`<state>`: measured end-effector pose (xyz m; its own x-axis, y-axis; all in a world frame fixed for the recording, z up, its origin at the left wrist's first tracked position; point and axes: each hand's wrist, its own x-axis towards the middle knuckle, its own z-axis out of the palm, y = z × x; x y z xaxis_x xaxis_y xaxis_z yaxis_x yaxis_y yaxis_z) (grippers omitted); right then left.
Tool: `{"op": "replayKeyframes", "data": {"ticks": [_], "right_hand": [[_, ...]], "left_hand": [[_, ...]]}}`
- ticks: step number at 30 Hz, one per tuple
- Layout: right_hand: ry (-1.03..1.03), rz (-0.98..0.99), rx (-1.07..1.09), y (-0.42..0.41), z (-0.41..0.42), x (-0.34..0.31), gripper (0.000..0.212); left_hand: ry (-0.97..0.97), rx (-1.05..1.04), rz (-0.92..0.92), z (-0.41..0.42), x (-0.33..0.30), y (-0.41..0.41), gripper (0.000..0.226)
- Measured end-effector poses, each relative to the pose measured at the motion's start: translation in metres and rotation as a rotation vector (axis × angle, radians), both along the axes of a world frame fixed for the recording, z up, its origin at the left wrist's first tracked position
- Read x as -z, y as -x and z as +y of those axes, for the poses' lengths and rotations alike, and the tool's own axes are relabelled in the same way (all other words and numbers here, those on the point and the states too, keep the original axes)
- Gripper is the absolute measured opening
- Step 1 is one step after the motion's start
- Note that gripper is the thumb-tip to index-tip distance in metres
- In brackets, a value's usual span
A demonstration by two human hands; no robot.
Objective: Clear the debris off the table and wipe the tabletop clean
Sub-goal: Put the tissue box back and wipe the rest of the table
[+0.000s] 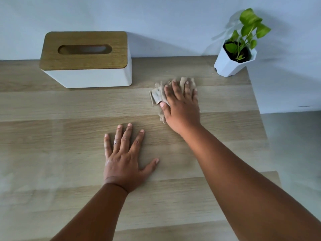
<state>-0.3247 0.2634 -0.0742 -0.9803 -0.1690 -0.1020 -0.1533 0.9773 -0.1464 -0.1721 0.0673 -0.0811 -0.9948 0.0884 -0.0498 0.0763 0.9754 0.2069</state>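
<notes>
Now wiping, by the look of it. Right hand (181, 105) spread wide and pressed flat on a crumpled beige cloth (157, 95), fingers straight, not curled round it; laid so, probably, to bear down across the whole wad and rub the table (52, 119) rather than lift anything. Cloth to the right of the tissue box (86, 60) and a little nearer the person, apart from it, with loose folds sticking out past the fingertips and the thumb. Left hand (125, 157) also wide, palm down on bare wood, well in front of the tissue box and empty; likely planted there to steady the body during the reach. Potted plant (236, 49) far right of the tissue box, at the table's back corner by the wall, clear of the cloth's path. No loose debris visible on the wood around the tissue box, so the clearing step judged done and the wiping under way. Strip beside the tissue box likely awkward to reach without shifting it.
</notes>
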Motion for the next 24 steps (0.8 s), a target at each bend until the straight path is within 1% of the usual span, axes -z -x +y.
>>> {"op": "replayKeyframes", "data": {"ticks": [3,6,8,11,15,18,20,24], "right_hand": [[-0.006,-0.011,-0.163,-0.034,0.019,-0.001,0.066],[-0.005,-0.003,-0.191,-0.059,0.049,-0.002,0.066],[-0.009,-0.007,-0.133,-0.059,0.060,-0.002,0.067],[0.009,-0.015,0.008,-0.030,0.052,-0.001,0.067],[0.001,-0.021,0.218,0.029,0.013,-0.001,0.065],[0.029,-0.032,0.340,0.053,-0.029,-0.001,0.065],[0.043,-0.027,0.290,0.052,-0.045,-0.001,0.064],[0.017,0.012,-0.002,0.011,-0.028,0.001,0.063]], "left_hand": [[-0.007,-0.005,-0.008,0.000,-0.002,-0.001,0.097],[-0.009,-0.001,-0.013,-0.001,-0.002,0.000,0.097],[-0.014,-0.001,-0.010,-0.001,-0.001,-0.001,0.097],[-0.013,0.001,-0.006,-0.001,-0.001,0.000,0.097],[-0.017,0.000,-0.001,-0.001,0.000,-0.001,0.097],[-0.020,0.004,-0.002,-0.001,0.000,-0.001,0.097],[-0.018,0.005,-0.002,-0.001,0.001,-0.001,0.097],[-0.023,0.006,0.002,-0.002,0.001,-0.001,0.098]]}}
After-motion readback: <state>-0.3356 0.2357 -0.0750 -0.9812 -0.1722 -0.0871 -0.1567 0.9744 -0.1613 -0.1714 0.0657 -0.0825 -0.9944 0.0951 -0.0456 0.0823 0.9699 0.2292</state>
